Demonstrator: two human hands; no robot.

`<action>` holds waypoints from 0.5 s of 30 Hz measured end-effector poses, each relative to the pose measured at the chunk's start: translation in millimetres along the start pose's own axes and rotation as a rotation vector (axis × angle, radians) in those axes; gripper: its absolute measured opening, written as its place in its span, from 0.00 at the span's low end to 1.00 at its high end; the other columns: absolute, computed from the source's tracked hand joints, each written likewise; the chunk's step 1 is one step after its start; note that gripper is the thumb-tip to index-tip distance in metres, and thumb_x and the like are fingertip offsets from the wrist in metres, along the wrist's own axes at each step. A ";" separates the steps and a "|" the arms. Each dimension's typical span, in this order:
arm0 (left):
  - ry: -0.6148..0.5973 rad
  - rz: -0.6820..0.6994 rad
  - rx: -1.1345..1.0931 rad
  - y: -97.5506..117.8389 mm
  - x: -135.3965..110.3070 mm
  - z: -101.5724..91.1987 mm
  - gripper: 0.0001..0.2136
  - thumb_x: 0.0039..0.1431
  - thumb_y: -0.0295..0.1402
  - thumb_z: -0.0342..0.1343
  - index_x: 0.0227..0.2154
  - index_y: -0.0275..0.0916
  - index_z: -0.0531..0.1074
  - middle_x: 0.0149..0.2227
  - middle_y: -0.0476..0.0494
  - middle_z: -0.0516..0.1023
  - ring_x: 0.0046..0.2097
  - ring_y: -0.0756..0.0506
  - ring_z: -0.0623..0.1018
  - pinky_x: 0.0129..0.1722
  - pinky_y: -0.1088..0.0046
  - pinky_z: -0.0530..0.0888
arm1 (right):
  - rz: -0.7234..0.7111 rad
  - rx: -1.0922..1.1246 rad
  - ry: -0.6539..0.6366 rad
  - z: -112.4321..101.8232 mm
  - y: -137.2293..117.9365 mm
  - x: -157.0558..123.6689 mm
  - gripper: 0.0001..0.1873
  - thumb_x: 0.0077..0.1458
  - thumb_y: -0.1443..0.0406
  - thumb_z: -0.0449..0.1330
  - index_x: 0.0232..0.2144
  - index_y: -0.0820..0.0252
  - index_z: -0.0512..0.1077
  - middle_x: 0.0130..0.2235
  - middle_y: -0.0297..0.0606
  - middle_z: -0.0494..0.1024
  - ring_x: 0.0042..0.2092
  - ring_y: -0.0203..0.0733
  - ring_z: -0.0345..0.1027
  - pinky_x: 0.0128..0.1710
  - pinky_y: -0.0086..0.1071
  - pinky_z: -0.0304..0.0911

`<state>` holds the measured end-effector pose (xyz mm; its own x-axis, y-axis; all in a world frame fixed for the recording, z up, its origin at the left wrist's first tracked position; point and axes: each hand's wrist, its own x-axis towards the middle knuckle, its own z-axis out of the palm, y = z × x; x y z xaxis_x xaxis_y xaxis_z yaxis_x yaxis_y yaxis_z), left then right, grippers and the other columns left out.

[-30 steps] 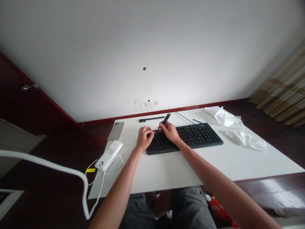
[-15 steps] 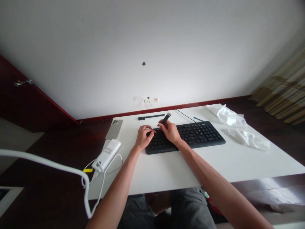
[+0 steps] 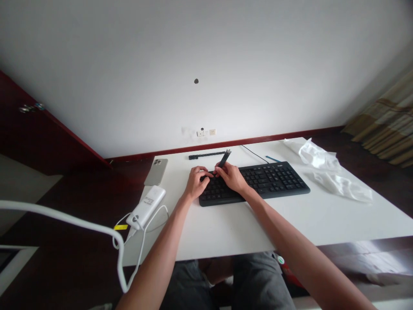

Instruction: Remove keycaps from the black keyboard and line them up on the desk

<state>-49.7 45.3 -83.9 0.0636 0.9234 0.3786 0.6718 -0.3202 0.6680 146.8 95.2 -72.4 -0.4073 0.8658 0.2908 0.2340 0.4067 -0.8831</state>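
Note:
A black keyboard (image 3: 267,181) lies across the middle of the white table (image 3: 290,224). My right hand (image 3: 232,177) rests over the keyboard's left part and grips a thin dark tool (image 3: 223,159) that points up and away. My left hand (image 3: 196,182) sits at the keyboard's left end, fingers curled onto the keys close to the right hand's fingertips. What the tool's tip touches is hidden by my fingers.
A phone (image 3: 156,171) lies face down at the table's far left, with a white power bank (image 3: 146,207) and its cable (image 3: 122,245) nearer. A black strip (image 3: 206,154) lies behind the keyboard. Crumpled white plastic (image 3: 322,165) sits at the right. My knees (image 3: 251,284) are below the table's edge.
The view has shifted a little, so the table sits slightly higher in frame. Both hands stay at the keyboard's left end, now a bit closer together.

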 end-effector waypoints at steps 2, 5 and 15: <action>0.039 0.006 -0.001 -0.1 -0.3 0.2 0.09 0.60 0.25 0.57 0.34 0.44 0.81 0.46 0.45 0.77 0.55 0.41 0.73 0.62 0.58 0.68 | -0.012 -0.019 -0.009 -0.4 -1.8 -0.3 0.13 0.67 0.55 0.57 0.41 0.57 0.73 0.35 0.39 0.84 0.36 0.45 0.81 0.40 0.35 0.72; 0.112 0.008 -0.010 -1.4 0.7 0.6 0.09 0.59 0.23 0.57 0.35 0.42 0.79 0.42 0.45 0.77 0.51 0.42 0.75 0.59 0.59 0.71 | -0.040 -0.048 -0.024 -0.9 -6.0 -1.3 0.12 0.68 0.56 0.57 0.41 0.57 0.72 0.35 0.38 0.84 0.36 0.45 0.80 0.40 0.35 0.70; 0.071 0.059 0.063 -9.7 5.3 9.7 0.08 0.59 0.25 0.57 0.33 0.43 0.81 0.42 0.45 0.78 0.49 0.42 0.77 0.57 0.60 0.72 | -0.125 -0.216 -0.120 -5.7 -12.4 -2.0 0.16 0.69 0.52 0.55 0.45 0.58 0.74 0.35 0.37 0.83 0.35 0.45 0.76 0.38 0.33 0.65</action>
<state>-48.7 55.4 -94.6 0.0537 0.8851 0.4623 0.7138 -0.3577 0.6021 149.7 90.1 -59.9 -0.5434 0.7696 0.3352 0.3529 0.5718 -0.7406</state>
